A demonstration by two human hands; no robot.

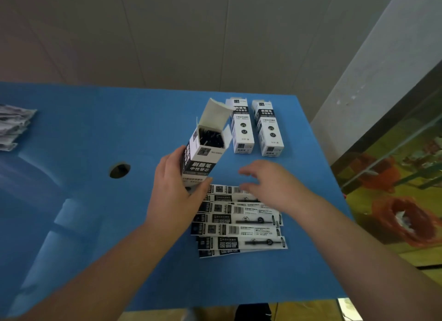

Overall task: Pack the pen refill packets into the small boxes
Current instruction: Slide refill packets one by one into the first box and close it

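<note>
Two closed boxes [241, 125] [269, 128] are lying side by side at the far part of the blue surface [95, 129]. An open box [205, 153], its lid flap raised and dark refills showing inside, is being gripped by the left hand [175, 189] and held tilted. Refill packets [239, 221] are lying fanned out in an overlapping row just below it. The right hand [270, 184] is being held over the packets' far end, fingers spread and relaxed, nothing grasped. More packets [14, 124] are lying at the left edge, beyond a round hole [119, 170].
</note>
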